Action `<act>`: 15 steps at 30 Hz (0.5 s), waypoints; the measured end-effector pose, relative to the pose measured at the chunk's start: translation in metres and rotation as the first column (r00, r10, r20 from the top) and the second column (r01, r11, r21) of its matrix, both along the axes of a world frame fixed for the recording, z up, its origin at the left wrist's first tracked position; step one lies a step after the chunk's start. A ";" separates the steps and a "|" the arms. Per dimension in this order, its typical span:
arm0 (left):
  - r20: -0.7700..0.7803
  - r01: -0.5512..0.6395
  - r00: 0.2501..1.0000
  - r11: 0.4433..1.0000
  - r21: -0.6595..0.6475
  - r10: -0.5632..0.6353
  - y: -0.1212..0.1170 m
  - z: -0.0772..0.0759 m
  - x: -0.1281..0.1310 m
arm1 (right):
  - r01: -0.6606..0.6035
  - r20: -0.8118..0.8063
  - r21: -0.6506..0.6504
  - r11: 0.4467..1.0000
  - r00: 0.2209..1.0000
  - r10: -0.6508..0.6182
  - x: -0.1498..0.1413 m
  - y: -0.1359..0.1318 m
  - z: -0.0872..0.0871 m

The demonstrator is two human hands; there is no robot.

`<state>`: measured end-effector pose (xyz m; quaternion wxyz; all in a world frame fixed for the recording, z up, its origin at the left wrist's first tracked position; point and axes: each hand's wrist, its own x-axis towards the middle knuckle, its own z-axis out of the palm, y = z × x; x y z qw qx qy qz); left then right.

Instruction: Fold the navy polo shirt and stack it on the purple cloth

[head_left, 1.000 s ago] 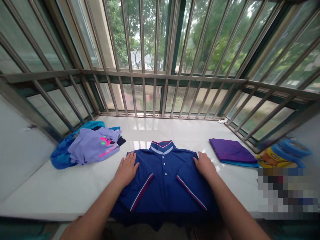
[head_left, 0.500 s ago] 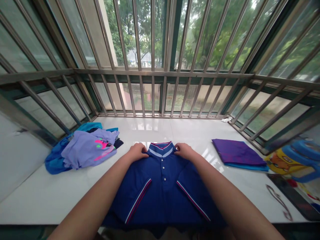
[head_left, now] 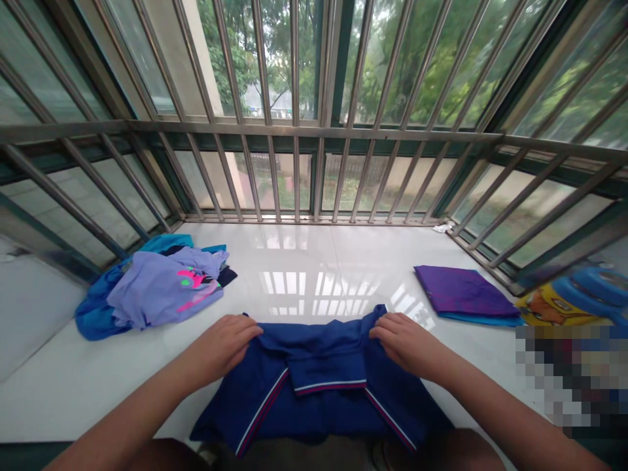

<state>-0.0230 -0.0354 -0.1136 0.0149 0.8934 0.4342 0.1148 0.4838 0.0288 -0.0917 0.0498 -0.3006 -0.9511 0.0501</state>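
A: Both hands are on the navy polo shirt [head_left: 314, 386] here, which lies on the white sill [head_left: 304, 261] with its top part doubled over toward the person. The left hand [head_left: 223, 347] has its fingers [head_left: 248, 332] curled shut on the cloth at one end of the fold.

B: And the right hand [head_left: 407, 343] mirrors it, fingers [head_left: 385, 327] pinched together on the other end of the fold. Between the two sets of fingertips runs the folded edge, and just below it a red-and-white trim stripe.

A: Out past the left fingers, well apart, sits a loose pile of clothes [head_left: 157, 284], lilac over blue.

B: Beyond the right fingers, a folded purple garment [head_left: 461, 294] lies flat, clear of the shirt.
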 end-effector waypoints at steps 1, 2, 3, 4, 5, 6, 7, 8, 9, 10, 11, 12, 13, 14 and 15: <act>0.007 -0.007 1.000 1.000 0.005 0.007 0.000 -0.004 -0.010 | 0.040 -0.008 0.004 0.999 0.999 -0.040 0.008 0.003 -0.002; 0.017 -0.014 1.000 1.000 -0.001 0.014 0.004 -0.009 -0.018 | 0.085 -0.019 0.003 0.996 0.996 -0.085 0.014 0.009 -0.004; 0.029 -0.027 0.999 1.000 -0.013 0.028 0.010 -0.013 -0.025 | 0.127 -0.027 -0.009 0.992 0.991 -0.128 0.018 0.016 -0.006; 0.038 -0.045 0.998 0.998 -0.036 0.047 0.017 -0.016 -0.031 | 0.162 -0.025 -0.038 0.986 0.986 -0.163 0.022 0.024 -0.008; 0.040 -0.056 0.997 0.995 -0.079 0.059 0.026 -0.019 -0.034 | 0.190 -0.015 -0.080 0.979 0.981 -0.191 0.023 0.033 -0.010; 0.034 -0.056 0.998 0.989 -0.138 0.062 0.035 -0.020 -0.037 | 0.209 0.003 -0.133 0.969 0.977 -0.211 0.024 0.040 -0.011; 0.023 -0.048 0.998 0.977 -0.206 0.054 0.043 -0.021 -0.038 | 0.222 0.024 -0.188 0.957 0.975 -0.222 0.024 0.048 -0.013; 0.013 -0.036 0.999 0.963 -0.268 0.041 0.050 -0.020 -0.039 | 0.230 0.043 -0.238 0.944 0.973 -0.226 0.023 0.054 -0.014; 0.010 -0.027 0.999 0.948 -0.318 0.031 0.057 -0.019 -0.040 | 0.238 0.057 -0.274 0.932 0.971 -0.231 0.022 0.059 -0.015; 0.016 -0.026 0.999 0.935 -0.353 0.034 0.064 -0.018 -0.041 | 0.246 0.062 -0.294 0.924 0.969 -0.239 0.022 0.063 -0.016; 0.031 -0.036 0.998 0.926 -0.375 0.051 0.070 -0.017 -0.042 | 0.256 0.062 -0.298 0.919 0.966 -0.249 0.022 0.068 -0.017; 0.051 -0.056 0.995 0.921 -0.385 0.082 0.077 -0.016 -0.044 | 0.267 0.060 -0.289 0.919 0.963 -0.261 0.023 0.073 -0.018; 0.071 -0.082 0.990 0.919 -0.385 0.119 0.084 -0.015 -0.045 | 0.282 0.058 -0.265 0.922 0.959 -0.276 0.024 0.078 -0.018; 0.087 -0.113 0.984 0.920 -0.375 0.157 0.092 -0.013 -0.047 | 0.303 0.063 -0.222 0.927 0.953 -0.296 0.025 0.085 -0.019; 0.098 -0.144 0.977 0.923 -0.357 0.190 0.102 -0.012 -0.048 | 0.327 0.075 -0.168 0.930 0.945 -0.319 0.026 0.092 -0.019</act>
